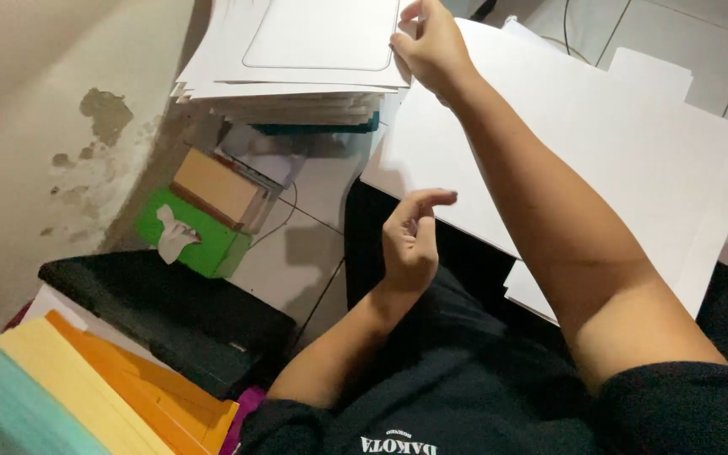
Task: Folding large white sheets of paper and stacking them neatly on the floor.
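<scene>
Right hand (431, 44) stretched far forward, arm crossing the view, fingers pinched on the right edge of the top white sheet (318, 34) of a paper stack (297, 97). Thumb hidden under that edge, so how firm the pinch is cannot be judged. Sheet marked with 1 rounded-rectangle outline and lying flat, just left of those fingertips. Grip at the very edge looks suited to peeling 1 sheet off without disturbing the pile beneath.

Left hand (410, 244) raised in mid-air, holding nothing, fingers loosely curled with the index crooked over the top. Touching nothing, well below the right hand's fingers. Hovering near the body, apparently free to receive or steady whatever comes.

Large white sheets (634, 152) spread flat to the right of both hands, under the right forearm, overlapping one another and reaching past the dark lap. Kept there, by the look of it, as a second pile apart from the stack.

Left of the left-hand fingers, on the tiled floor (313, 194): a green tissue box (204, 236) with a brown box (216, 185) leaning on it, both by a stained wall (61, 143). Lower left of those fingers, a black case (153, 312) and fanned coloured folders (86, 388) in teal, yellow and orange, kept within easy reach.
</scene>
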